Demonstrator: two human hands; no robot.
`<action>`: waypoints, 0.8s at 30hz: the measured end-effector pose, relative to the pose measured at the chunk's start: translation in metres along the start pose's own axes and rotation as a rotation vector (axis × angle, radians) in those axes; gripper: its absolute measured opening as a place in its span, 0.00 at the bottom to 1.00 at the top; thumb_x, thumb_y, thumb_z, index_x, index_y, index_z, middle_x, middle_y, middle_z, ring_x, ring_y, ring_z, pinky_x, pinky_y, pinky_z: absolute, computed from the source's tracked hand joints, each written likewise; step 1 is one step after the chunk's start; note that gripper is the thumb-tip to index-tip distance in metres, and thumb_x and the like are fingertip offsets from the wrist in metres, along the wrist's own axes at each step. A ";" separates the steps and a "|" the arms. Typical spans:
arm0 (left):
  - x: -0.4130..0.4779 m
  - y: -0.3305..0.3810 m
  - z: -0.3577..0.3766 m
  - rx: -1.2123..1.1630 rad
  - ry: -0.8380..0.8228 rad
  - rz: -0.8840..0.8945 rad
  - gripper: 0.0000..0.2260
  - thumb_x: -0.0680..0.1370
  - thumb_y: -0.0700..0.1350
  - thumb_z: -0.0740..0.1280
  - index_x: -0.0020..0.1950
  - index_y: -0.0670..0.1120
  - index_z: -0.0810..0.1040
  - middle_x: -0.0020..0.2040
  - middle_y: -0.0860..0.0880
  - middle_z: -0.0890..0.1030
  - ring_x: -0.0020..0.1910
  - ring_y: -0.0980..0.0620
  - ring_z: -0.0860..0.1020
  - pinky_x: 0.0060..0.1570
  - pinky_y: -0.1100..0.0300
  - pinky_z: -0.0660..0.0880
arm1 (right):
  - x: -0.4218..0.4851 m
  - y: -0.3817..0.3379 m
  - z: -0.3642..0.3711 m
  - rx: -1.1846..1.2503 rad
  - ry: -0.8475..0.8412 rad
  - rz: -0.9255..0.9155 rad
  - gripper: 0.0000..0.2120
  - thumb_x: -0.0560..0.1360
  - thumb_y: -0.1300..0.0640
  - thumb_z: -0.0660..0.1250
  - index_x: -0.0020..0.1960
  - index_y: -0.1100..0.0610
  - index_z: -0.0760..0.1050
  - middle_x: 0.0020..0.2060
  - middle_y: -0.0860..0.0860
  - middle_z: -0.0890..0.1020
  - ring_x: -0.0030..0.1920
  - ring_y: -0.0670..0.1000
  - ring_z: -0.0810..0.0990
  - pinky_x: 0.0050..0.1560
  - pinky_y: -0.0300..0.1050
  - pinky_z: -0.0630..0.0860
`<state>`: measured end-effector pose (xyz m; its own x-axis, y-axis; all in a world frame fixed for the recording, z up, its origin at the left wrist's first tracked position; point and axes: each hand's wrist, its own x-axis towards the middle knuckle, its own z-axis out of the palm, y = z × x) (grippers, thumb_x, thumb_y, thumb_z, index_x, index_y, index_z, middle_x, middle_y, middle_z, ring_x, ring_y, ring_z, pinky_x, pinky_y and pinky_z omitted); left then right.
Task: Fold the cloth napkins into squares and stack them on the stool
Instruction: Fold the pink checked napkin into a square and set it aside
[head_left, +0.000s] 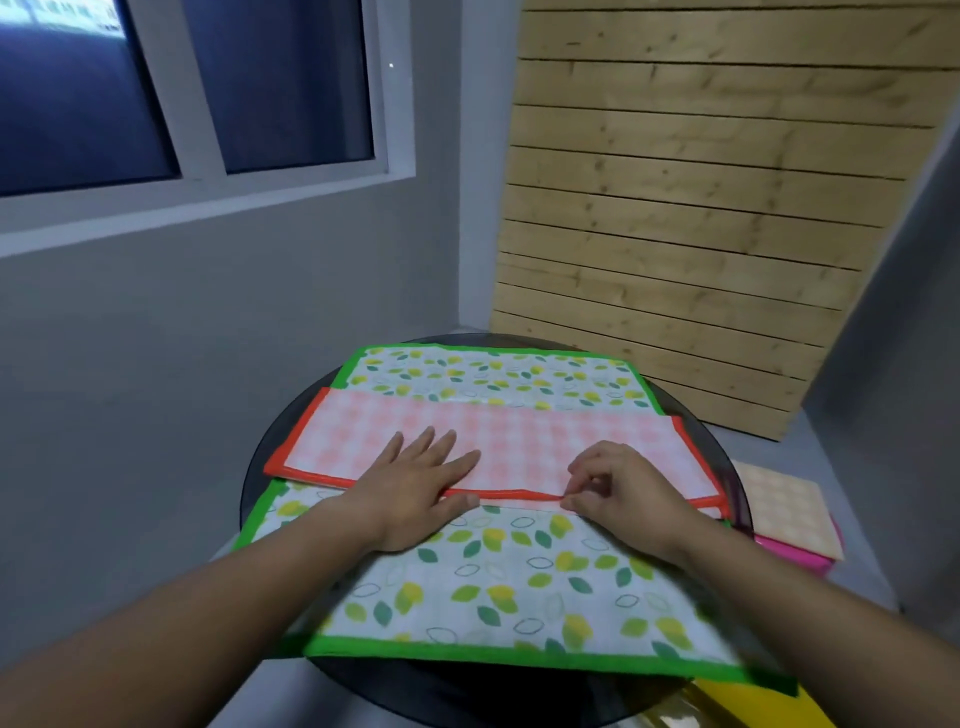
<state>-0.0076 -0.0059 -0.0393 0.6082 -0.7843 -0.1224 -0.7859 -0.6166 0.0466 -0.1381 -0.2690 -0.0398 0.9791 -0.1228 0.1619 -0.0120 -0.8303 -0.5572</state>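
Pink checked napkin (519, 434) — left hand (410, 493) flat atop, fingers (457, 460) spread — right hand (623, 493) in probable pinch at its hem

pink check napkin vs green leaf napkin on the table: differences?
The pink check napkin has a red-orange border, the green leaf napkin a green one. The pink one is folded into a long strip; the green one lies spread open beneath it. The hands work the pink one: left hand flat on it, right hand pinching its near edge. Both lie on the dark round table.
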 end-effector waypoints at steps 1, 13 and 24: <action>0.000 -0.002 0.001 -0.015 -0.005 0.005 0.30 0.81 0.67 0.46 0.81 0.61 0.46 0.83 0.51 0.43 0.81 0.49 0.40 0.78 0.46 0.39 | -0.001 0.001 0.001 0.002 0.005 -0.005 0.03 0.70 0.47 0.75 0.39 0.43 0.82 0.49 0.37 0.77 0.55 0.42 0.74 0.58 0.49 0.74; -0.001 -0.001 -0.006 0.042 0.023 0.026 0.40 0.72 0.73 0.39 0.81 0.58 0.55 0.82 0.49 0.55 0.81 0.46 0.53 0.78 0.47 0.51 | -0.016 -0.002 0.007 -0.030 0.040 -0.077 0.08 0.73 0.47 0.73 0.51 0.41 0.79 0.51 0.37 0.77 0.56 0.41 0.72 0.60 0.48 0.73; -0.007 0.014 -0.010 0.238 0.145 0.084 0.26 0.80 0.68 0.48 0.66 0.52 0.71 0.57 0.48 0.76 0.54 0.45 0.74 0.54 0.51 0.69 | 0.004 -0.014 -0.016 0.049 -0.004 0.032 0.06 0.73 0.45 0.70 0.43 0.46 0.82 0.43 0.42 0.81 0.47 0.42 0.78 0.55 0.50 0.76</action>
<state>-0.0220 -0.0097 -0.0282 0.5357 -0.8442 0.0161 -0.8280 -0.5290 -0.1859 -0.1369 -0.2666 -0.0181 0.9793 -0.1460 0.1400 -0.0331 -0.7985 -0.6011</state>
